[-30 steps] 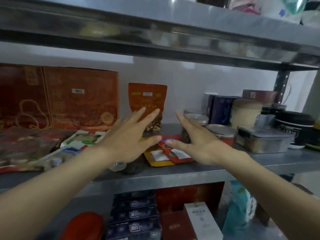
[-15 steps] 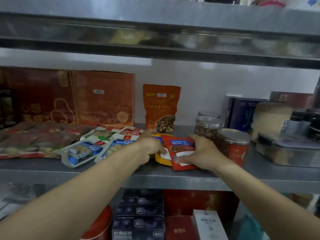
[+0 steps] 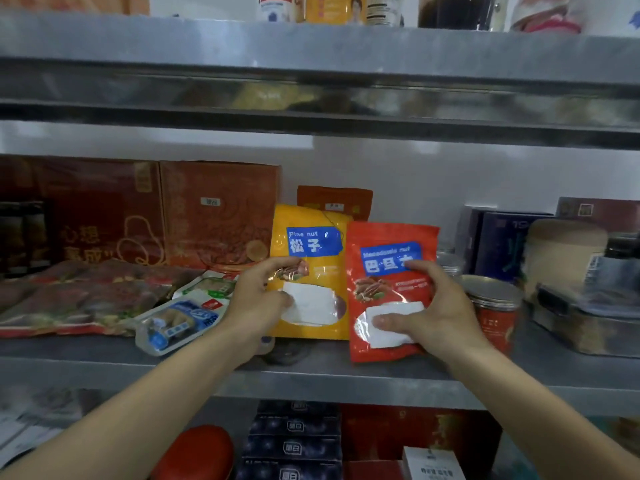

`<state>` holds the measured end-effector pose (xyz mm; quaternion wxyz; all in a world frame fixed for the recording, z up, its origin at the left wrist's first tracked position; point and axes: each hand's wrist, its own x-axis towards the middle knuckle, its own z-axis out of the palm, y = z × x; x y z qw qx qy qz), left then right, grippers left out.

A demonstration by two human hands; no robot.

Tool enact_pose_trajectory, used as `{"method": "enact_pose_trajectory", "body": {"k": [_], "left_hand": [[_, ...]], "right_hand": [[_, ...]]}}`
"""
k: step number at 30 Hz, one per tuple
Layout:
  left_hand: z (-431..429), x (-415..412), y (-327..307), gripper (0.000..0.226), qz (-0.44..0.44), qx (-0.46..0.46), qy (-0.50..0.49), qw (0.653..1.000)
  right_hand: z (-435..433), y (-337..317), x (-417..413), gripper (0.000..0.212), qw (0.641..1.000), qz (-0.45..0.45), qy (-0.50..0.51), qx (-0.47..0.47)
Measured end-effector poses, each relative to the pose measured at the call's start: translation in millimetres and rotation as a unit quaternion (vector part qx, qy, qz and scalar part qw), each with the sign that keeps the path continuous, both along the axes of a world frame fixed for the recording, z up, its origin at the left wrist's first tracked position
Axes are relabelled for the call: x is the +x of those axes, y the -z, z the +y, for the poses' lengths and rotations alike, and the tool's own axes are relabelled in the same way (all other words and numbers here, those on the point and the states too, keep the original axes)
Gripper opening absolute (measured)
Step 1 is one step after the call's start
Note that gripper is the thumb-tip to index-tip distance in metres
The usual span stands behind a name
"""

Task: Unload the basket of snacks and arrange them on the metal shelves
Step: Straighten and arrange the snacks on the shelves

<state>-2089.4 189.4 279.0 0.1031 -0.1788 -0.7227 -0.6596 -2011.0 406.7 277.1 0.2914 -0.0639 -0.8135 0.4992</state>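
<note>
so both pouches are held upright on the middle metal shelf (image 3: 329,374): the left hand (image 3: 258,296) has its fingers curled round the left edge of the yellow pine nut pouch (image 3: 311,271), thumb on its white label. just right of that pouch, overlapping its edge, the right hand (image 3: 429,306) grips the red nut pouch (image 3: 388,271), thumb pressed on the label. behind the yellow pouch stands an orange bag (image 3: 334,200), left of it lie flat blue-and-white packets (image 3: 180,320), and further right there's a lidded jar (image 3: 491,299).
</note>
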Motion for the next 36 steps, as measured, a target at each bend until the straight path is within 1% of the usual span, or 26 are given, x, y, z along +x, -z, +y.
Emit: {"method": "enact_pose_trajectory", "body": {"k": [4, 6, 8, 9, 10, 12, 14, 15, 16, 17, 19, 20, 22, 24, 26, 27, 28, 29, 32, 34, 36], "left_hand": [[12.1, -0.8, 1.8, 0.047, -0.073, -0.021, 0.037, 0.996], [23.8, -3.3, 5.3, 0.044, -0.104, -0.062, 0.055, 0.991], [32.6, -3.7, 6.4, 0.043, -0.1, -0.137, 0.055, 0.984], [34.9, -3.2, 6.1, 0.044, -0.08, -0.197, 0.043, 0.976], [36.4, -2.7, 5.5, 0.045, -0.051, -0.269, 0.025, 0.961], [37.0, 0.9, 5.9, 0.048, 0.027, -0.404, -0.011, 0.914], [36.4, 6.6, 7.2, 0.054, 0.11, -0.479, -0.041, 0.87], [35.3, 7.2, 8.0, 0.054, 0.153, -0.49, -0.047, 0.857], [33.4, 6.4, 8.9, 0.052, 0.18, -0.49, -0.04, 0.852], [30.3, 6.5, 8.4, 0.046, 0.182, -0.483, -0.023, 0.856], [22.3, 4.7, 8.0, 0.036, 0.158, -0.476, 0.016, 0.865], [18.4, 3.5, 8.9, 0.038, 0.15, -0.484, 0.031, 0.861], [12.0, 0.3, 12.3, 0.051, 0.143, -0.532, 0.042, 0.833], [7.4, -2.4, 15.4, 0.068, 0.126, -0.571, 0.05, 0.809], [4.4, -4.4, 17.8, 0.08, 0.127, -0.578, 0.063, 0.804], [3.6, -4.7, 17.4, 0.082, 0.134, -0.579, 0.067, 0.802], [3.2, -3.3, 15.9, 0.08, 0.142, -0.58, 0.069, 0.799], [3.0, -0.9, 14.1, 0.075, 0.15, -0.584, 0.069, 0.795], [3.3, 8.4, 9.4, 0.067, 0.174, -0.605, 0.061, 0.775], [2.3, 12.3, 8.8, 0.064, 0.191, -0.616, 0.056, 0.763], [1.0, 13.6, 8.3, 0.063, 0.197, -0.619, 0.05, 0.759]], "right_hand": [[10.1, -28.2, 7.4, 0.085, 0.995, 0.074, 0.003, -0.067], [15.7, -35.8, 7.7, 0.085, 0.993, 0.069, 0.001, -0.094], [17.4, -36.3, 6.4, 0.09, 0.993, 0.036, 0.004, -0.111], [17.1, -33.1, 4.5, 0.091, 0.993, 0.015, 0.001, -0.116], [16.3, -29.2, 2.5, 0.092, 0.992, -0.007, -0.008, -0.122], [12.3, -19.1, -3.4, 0.093, 0.989, -0.054, -0.033, -0.136], [8.1, -8.5, -11.1, 0.092, 0.986, -0.095, -0.051, -0.127], [6.1, -3.4, -15.1, 0.092, 0.987, -0.112, -0.055, -0.105], [3.7, 0.6, -18.7, 0.089, 0.987, -0.131, -0.056, -0.078], [1.0, 2.8, -20.9, 0.08, 0.985, -0.15, -0.06, -0.053], [-5.2, 4.2, -23.0, 0.048, 0.98, -0.183, -0.079, -0.009], [-7.5, 4.9, -24.9, 0.037, 0.978, -0.192, -0.085, 0.011], [-10.3, 8.2, -29.0, 0.026, 0.977, -0.19, -0.082, 0.051], [-15.9, 8.6, -29.9, 0.022, 0.981, -0.168, -0.061, 0.072], [-18.9, 10.8, -33.3, 0.016, 0.984, -0.148, -0.033, 0.096], [-20.5, 11.2, -34.0, 0.012, 0.983, -0.144, -0.022, 0.112], [-22.1, 11.8, -35.1, 0.01, 0.981, -0.145, -0.014, 0.127], [-23.2, 13.4, -37.3, 0.013, 0.98, -0.148, -0.006, 0.135], [-21.5, 23.0, -50.5, 0.035, 0.972, -0.158, 0.029, 0.174], [-22.0, 26.8, -55.9, 0.044, 0.965, -0.169, 0.037, 0.198], [-23.1, 29.5, -58.3, 0.05, 0.962, -0.177, 0.044, 0.204]]}}
